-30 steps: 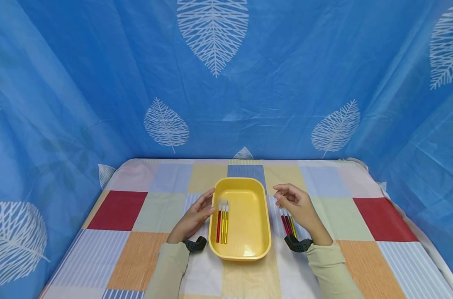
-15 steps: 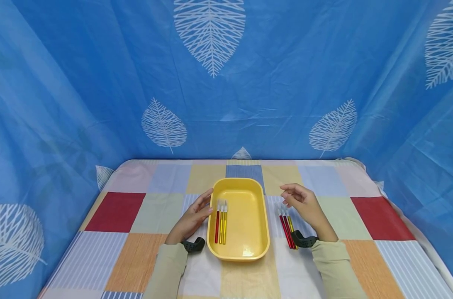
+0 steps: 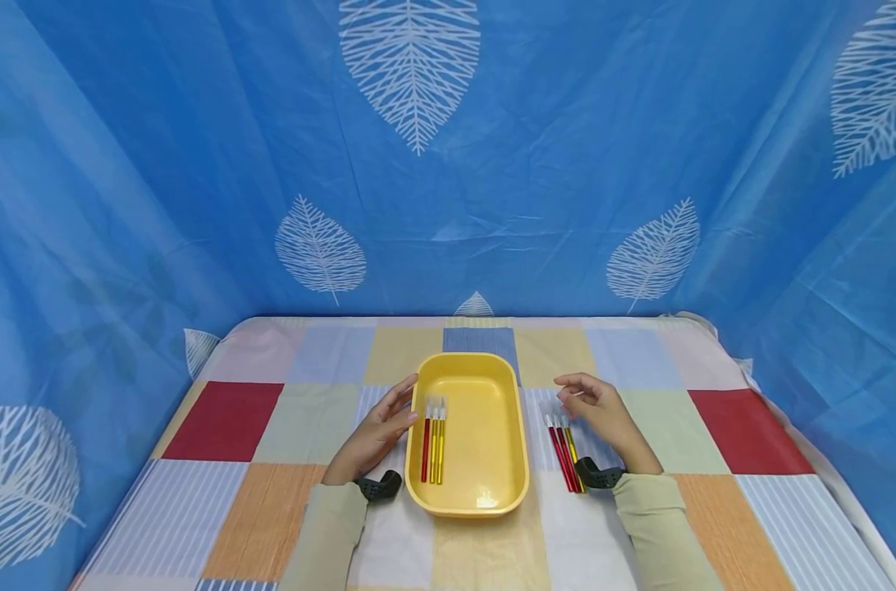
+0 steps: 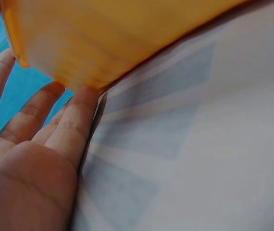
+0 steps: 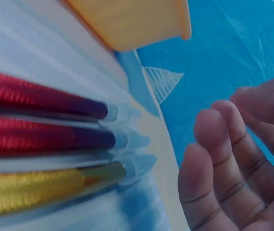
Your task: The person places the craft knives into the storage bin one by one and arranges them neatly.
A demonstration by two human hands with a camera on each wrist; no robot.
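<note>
A yellow tray (image 3: 485, 427) stands on the patchwork cloth. Side by side along its left inner side lie one red craft knife (image 3: 425, 451) and two gold craft knives (image 3: 437, 450), all with clear caps. My left hand (image 3: 374, 435) rests its spread fingers against the tray's left wall; in the left wrist view the fingertips (image 4: 81, 98) touch it. My right hand (image 3: 601, 414), fingers loosely bent and holding nothing, hovers beside the capped ends of three more craft knives on the cloth: two red craft knives (image 5: 41, 137) and a gold craft knife (image 5: 55, 187).
The patchwork tablecloth (image 3: 308, 419) covers the table. Blue curtain (image 3: 448, 271) with white leaf prints rises behind the table's far edge and along both sides. Black wrist cameras (image 3: 380, 487) are strapped on both wrists.
My right hand has drawn slightly right, away from the tray, uncovering more of the craft knives on the cloth. My left hand stays at the tray's wall. The head view has shifted slightly.
</note>
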